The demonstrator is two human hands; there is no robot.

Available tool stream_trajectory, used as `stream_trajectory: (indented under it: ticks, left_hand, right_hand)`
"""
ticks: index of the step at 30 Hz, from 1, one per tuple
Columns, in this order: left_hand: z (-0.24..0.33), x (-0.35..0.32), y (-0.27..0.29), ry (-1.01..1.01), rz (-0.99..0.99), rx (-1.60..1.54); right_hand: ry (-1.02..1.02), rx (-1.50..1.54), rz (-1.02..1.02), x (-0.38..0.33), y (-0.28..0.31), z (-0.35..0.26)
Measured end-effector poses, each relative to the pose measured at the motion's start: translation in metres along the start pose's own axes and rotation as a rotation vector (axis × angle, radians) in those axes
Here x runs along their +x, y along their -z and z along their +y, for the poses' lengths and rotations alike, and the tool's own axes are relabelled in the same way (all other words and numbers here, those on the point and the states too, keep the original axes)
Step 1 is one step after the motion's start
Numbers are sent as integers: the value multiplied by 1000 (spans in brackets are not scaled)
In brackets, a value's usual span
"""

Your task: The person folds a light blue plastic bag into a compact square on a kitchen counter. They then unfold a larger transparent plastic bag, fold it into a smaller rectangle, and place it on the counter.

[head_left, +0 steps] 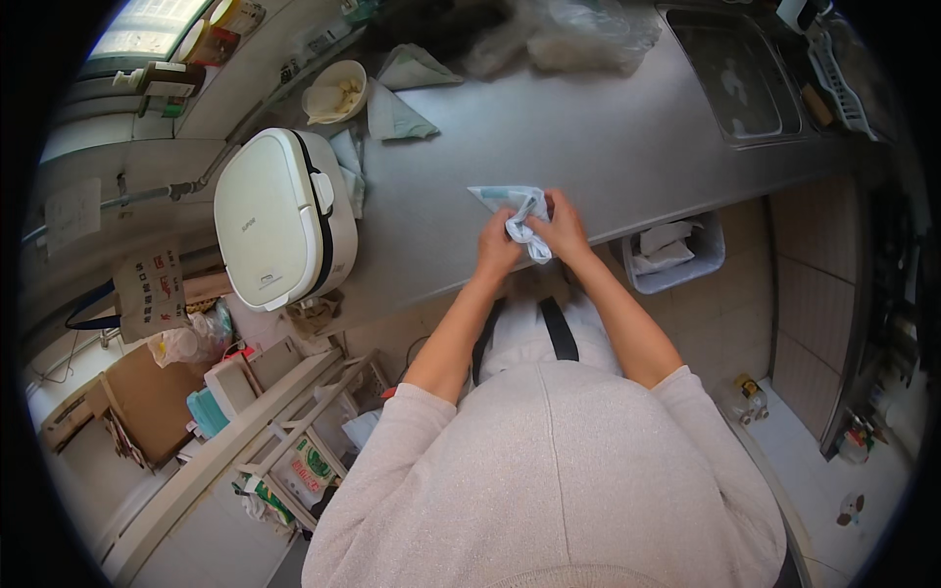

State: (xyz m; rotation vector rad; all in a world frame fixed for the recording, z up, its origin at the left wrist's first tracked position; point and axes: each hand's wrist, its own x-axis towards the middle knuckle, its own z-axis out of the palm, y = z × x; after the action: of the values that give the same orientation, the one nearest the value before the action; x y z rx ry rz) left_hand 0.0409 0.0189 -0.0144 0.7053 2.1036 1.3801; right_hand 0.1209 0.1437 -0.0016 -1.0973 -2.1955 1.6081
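A white plastic bag [529,208], partly folded into a flat triangle with a bluish print, is gathered between my two hands at the counter's front edge. My left hand [498,243] grips its lower left side, fingers closed. From the right, my right hand [563,227] pinches the bunched part, with the loose end hanging below. The flat pointed end reaches left over the metal counter. Two similar folded triangles, one pale green-white [400,116] and one behind it [417,67], lie at the back left.
A cream rice cooker [270,220] stands left on the steel counter [588,127]. Behind it is a bowl [335,90] with pale pieces. A sink [735,83] is at the back right, a clear plastic bag [593,41] near it. Below the edge stands a waste bin [716,257].
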Motion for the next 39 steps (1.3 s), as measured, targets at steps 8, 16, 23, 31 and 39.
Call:
stream_trajectory:
  ticks: [8,16,23,31,39]
  left_hand:
    - [17,10,12,15,86,-26]
    - [46,12,14,-33,140,103]
    - [42,18,21,0,147,-9]
    - [76,15,22,-7,121,19]
    - [81,16,17,50,220,-16]
  right_hand:
    - [91,-28,28,12,0,-10]
    - [-131,-80,-4,21,8,-36]
    - [-302,715,-440,15,28,-47]
    - [-129,313,-218,24,26,-38]
    - [57,-9,77,14,20,-49]
